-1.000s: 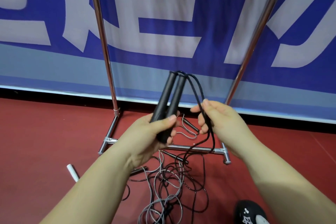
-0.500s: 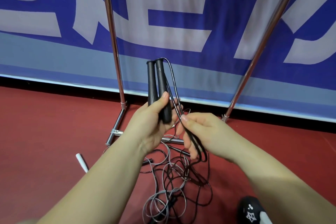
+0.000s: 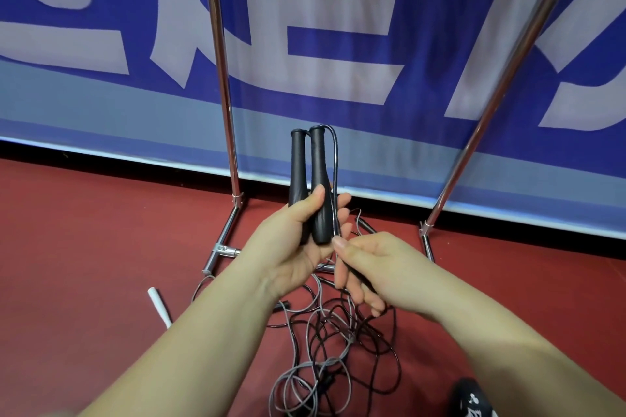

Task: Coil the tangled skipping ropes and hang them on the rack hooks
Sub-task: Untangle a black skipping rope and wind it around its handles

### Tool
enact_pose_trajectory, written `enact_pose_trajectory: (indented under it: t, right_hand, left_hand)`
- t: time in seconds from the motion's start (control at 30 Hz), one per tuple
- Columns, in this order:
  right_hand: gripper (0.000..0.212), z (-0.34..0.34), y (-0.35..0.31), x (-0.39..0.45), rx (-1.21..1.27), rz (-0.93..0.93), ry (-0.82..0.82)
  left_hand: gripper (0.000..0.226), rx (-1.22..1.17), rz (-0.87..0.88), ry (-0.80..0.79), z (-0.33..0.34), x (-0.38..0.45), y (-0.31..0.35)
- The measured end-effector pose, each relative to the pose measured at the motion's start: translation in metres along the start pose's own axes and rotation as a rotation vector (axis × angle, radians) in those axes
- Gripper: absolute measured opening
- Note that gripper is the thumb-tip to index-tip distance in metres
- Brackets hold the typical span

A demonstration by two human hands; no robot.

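Two black handles (image 3: pixel 310 179) stand upright, side by side, grasped in the left hand (image 3: pixel 291 247); the right hand (image 3: pixel 372 267) pinches their cord (image 3: pixel 335 179) above tangled ropes (image 3: pixel 325 349) on the floor (image 3: pixel 84 247).

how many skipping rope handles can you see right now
4 visible: two black handles held upright in the left hand, a white handle on the floor at left, and a small black one by the tangle. More may be hidden.

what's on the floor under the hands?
A tangle of black and grey ropes lies on the red floor, with a white handle to its left. The left hand and right hand cover the tangle's upper part.
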State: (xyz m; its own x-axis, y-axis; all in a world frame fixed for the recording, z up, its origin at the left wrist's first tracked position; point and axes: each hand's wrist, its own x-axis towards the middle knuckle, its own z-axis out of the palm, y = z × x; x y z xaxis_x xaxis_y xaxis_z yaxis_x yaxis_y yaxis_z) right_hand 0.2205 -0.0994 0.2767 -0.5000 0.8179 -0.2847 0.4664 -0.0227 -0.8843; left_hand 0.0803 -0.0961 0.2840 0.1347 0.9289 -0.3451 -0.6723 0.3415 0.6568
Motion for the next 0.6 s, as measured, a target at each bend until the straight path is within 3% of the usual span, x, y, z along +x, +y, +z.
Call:
enact_pose_trajectory:
  t: [0.1, 0.2, 0.37, 0.6]
  right_hand:
    - [0.047, 0.000, -0.001, -0.001, -0.012, 0.015, -0.048]
    - [0.042, -0.003, 0.002, -0.003, -0.069, 0.032, -0.080]
    - [0.028, -0.020, 0.003, -0.007, -0.318, -0.009, 0.026]
    - [0.027, -0.043, 0.000, -0.013, -0.332, -0.122, 0.218]
  left_hand:
    - [0.025, 0.007, 0.040, 0.013, -0.002, 0.002, 0.004]
    - [0.012, 0.113, 0.150, 0.074, -0.006, 0.004, 0.012]
    - [0.003, 0.425, 0.295, 0.204, -0.017, 0.005, 0.020]
    - [0.006, 0.677, 0.121, 0.200, -0.021, 0.005, 0.013]
